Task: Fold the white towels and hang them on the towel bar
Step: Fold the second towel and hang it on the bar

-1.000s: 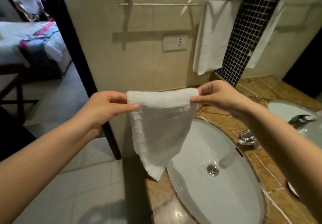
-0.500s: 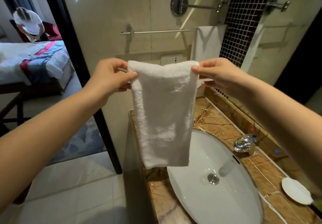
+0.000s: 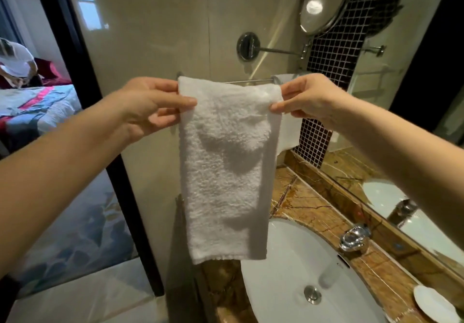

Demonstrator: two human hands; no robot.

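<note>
Hanging from our two hands, the folded white towel (image 3: 226,167) drops straight down as a long narrow strip in front of the beige wall. Its top edge is level with the towel bar (image 3: 251,81) and hides the bar's left part. Its hemmed bottom edge ends just above the near corner of the counter (image 3: 308,204). Whether the towel touches the bar we cannot tell.

Our left hand (image 3: 150,106) pinches the top left corner, thumb on the front face and fingers curled behind. Our right hand (image 3: 308,99) pinches the top right corner, fingertips closed on the cloth.

Behind the right hand a second white towel (image 3: 288,132) hangs from the right end of the bar, beside a strip of black mosaic tile (image 3: 334,54). Above the bar a round mirror (image 3: 324,1) stands out from the wall on a chrome arm.

Below and to the right, the brown marble counter holds an oval white basin (image 3: 288,260), with a chrome drain (image 3: 312,294) at its bottom and a chrome faucet (image 3: 354,241) at its far rim. A small white dish (image 3: 434,307) sits on the counter at the lower right.

To the left, past a dark door frame (image 3: 82,96), we see a bed (image 3: 37,106) with a patterned cover and a person (image 3: 15,61) in a white top bending over it.
</note>
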